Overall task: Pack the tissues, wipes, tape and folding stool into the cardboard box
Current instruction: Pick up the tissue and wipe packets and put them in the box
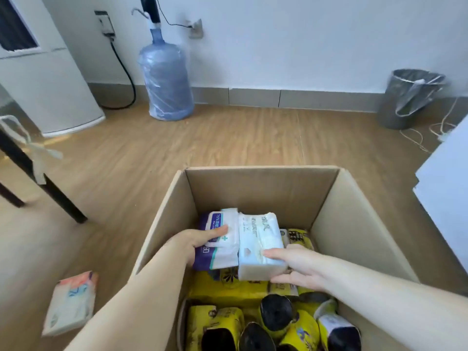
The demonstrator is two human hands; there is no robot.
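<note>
Both hands inside the cardboard box (253,188), lowering packs onto the yellow packages (228,291) already lining the bottom. Left hand (195,243) clamped on a stack of wipes packs (219,239), thumb pressed flat on top, other fingers hidden beneath; at least two packs in that stack, exact count unclear. Right hand (301,266) gripping one white tissue pack (260,245), thumb on the top face, fingers curled under its near end. Packs held side by side and touching, apparently to sit level as a second layer. Yellow packages too overlapped to count; three or four dark roll ends (276,312) showing just nearer than the right fingers. One more tissue pack (71,304) lying on the floor (202,138), well left of the left hand, outside the box, not yet packed. Tape and folding stool nowhere in view.
</note>
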